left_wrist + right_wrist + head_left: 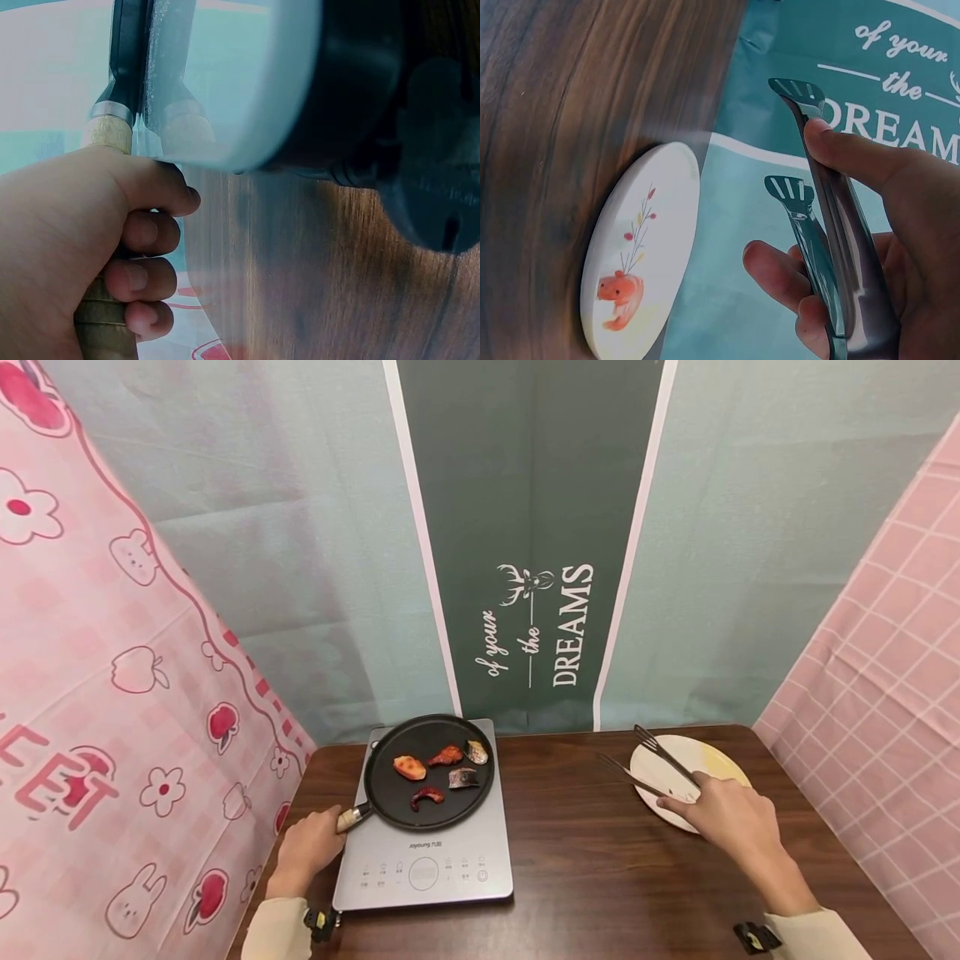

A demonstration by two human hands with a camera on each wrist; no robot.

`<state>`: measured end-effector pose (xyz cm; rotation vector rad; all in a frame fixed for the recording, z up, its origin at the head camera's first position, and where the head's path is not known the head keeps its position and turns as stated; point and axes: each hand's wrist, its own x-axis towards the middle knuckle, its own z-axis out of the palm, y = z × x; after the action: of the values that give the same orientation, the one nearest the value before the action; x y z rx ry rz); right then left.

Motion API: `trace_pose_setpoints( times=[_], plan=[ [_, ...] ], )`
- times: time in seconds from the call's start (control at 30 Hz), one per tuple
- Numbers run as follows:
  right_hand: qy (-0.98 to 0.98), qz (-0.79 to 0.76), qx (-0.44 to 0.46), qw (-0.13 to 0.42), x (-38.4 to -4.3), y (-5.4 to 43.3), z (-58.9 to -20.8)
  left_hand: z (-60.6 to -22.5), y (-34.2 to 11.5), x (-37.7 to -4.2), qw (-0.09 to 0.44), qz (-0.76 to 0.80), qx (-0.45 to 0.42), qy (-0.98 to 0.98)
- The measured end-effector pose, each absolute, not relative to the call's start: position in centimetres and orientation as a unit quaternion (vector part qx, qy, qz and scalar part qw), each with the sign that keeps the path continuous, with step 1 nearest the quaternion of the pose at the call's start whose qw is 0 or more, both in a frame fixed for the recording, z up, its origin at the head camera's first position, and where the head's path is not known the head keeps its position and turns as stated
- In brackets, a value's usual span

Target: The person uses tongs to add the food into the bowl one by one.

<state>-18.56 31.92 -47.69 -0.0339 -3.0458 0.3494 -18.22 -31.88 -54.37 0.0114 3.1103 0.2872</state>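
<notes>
My left hand (307, 852) grips the wooden handle (351, 818) of a black frying pan (408, 739). The left wrist view shows its fingers curled round that handle. Inside the pan lie several food pieces: a browned oval slice (409, 767), a reddish drumstick-like piece (446, 755), a shellfish-like piece (476, 752), a silvery-skinned fish chunk (462, 777) and a dark red curled tentacle (426, 796). On the right, my right hand (738, 822) holds metal tongs (670, 759) with slotted tips, thumb on one arm and fingers on the other. The tongs are spread, with nothing between their tips.
Under the pan is a silver induction cooker (495, 860) on a dark wooden table (577, 860). A round white-and-yellow plate (723, 762) with a painted animal lies below the tongs. Printed cloth (540, 485) hangs behind the table, with pink cloth at both sides.
</notes>
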Motion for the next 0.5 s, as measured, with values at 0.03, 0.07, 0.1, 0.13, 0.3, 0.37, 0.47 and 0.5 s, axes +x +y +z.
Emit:
trace_pose_setpoints(
  times=[0.03,0.07,0.1,0.13,0.3,0.37,0.47,0.5],
  plan=[
    [-0.993,0.114,-0.013,0.035,-18.5,32.1,-47.7,-54.4,-31.9,-18.2,0.009,0.092,0.004,0.996],
    [-0.993,0.114,-0.016,0.031,-18.5,32.3,-47.8,-54.4,-31.9,-18.2,0.008,0.092,0.004,0.996],
    [-0.993,0.115,-0.019,0.027,-18.4,32.5,-47.8,-54.4,-31.9,-18.2,0.008,0.092,0.004,0.996],
    [-0.993,0.116,-0.022,0.024,-18.4,32.7,-47.7,-54.4,-31.9,-18.2,0.008,0.092,0.004,0.996],
    [-0.992,0.124,-0.028,0.015,-18.1,33.5,-47.5,-54.4,-31.9,-18.2,0.008,0.092,0.004,0.996],
    [-0.992,0.124,-0.028,0.016,-18.0,33.8,-47.4,-54.3,-31.9,-18.2,0.008,0.091,0.003,0.996],
    [-0.991,0.125,-0.028,0.024,-17.7,34.3,-47.5,-54.3,-31.9,-18.2,0.009,0.091,0.003,0.996],
    [-0.991,0.125,-0.030,0.028,-17.6,34.5,-47.5,-54.2,-31.9,-18.2,0.009,0.091,0.003,0.996]
  ],
)
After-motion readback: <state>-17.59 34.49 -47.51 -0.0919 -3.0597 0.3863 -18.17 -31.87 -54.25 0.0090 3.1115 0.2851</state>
